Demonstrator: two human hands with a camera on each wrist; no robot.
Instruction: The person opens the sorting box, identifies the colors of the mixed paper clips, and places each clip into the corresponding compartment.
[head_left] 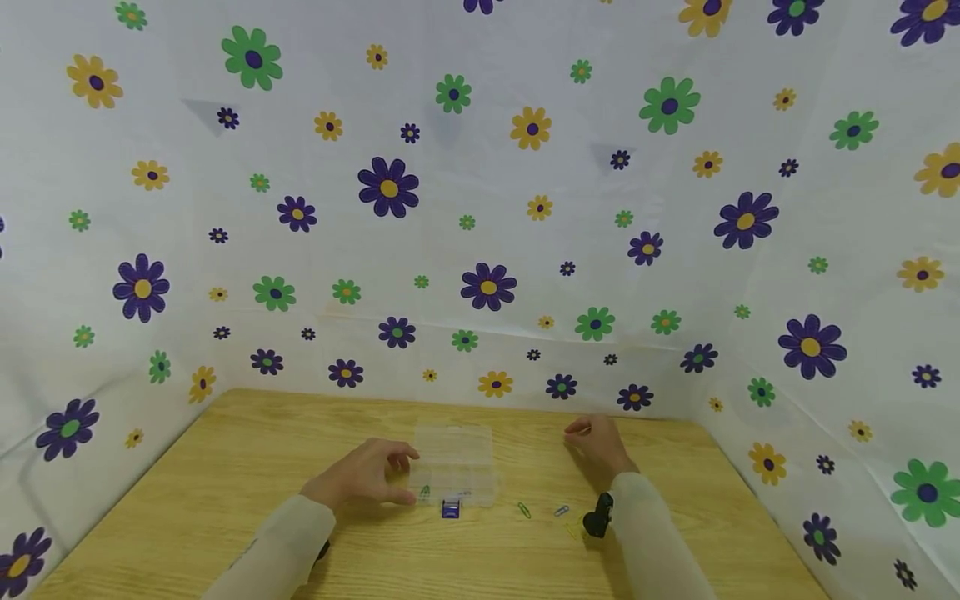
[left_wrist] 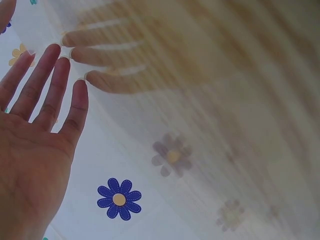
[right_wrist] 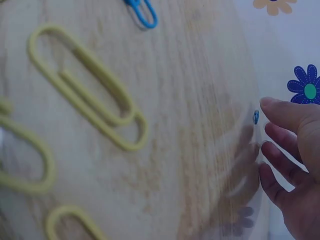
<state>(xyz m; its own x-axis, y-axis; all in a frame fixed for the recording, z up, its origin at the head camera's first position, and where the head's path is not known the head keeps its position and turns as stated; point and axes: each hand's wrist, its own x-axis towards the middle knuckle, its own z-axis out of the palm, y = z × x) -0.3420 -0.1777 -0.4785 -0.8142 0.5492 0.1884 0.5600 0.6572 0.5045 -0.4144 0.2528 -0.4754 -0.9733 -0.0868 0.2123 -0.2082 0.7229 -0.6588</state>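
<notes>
A clear plastic compartment box (head_left: 454,467) stands in the middle of the wooden table (head_left: 225,467). My left hand (head_left: 386,473) rests against the box's left side. In the left wrist view its fingers (left_wrist: 55,75) are straight and their tips touch a clear surface. My right hand (head_left: 588,437) hovers to the right of the box with loosely bent fingers (right_wrist: 280,150) and holds nothing that I can see. Between the hands lie a blue binder clip (head_left: 450,510), a green paper clip (head_left: 523,510) and a bluish paper clip (head_left: 561,510).
Yellow paper clips (right_wrist: 95,95) and a blue one (right_wrist: 142,11) lie close under my right wrist. Flower-printed cloth walls (head_left: 480,208) enclose the table at the back and on both sides. A black wrist camera (head_left: 597,517) sits on my right forearm.
</notes>
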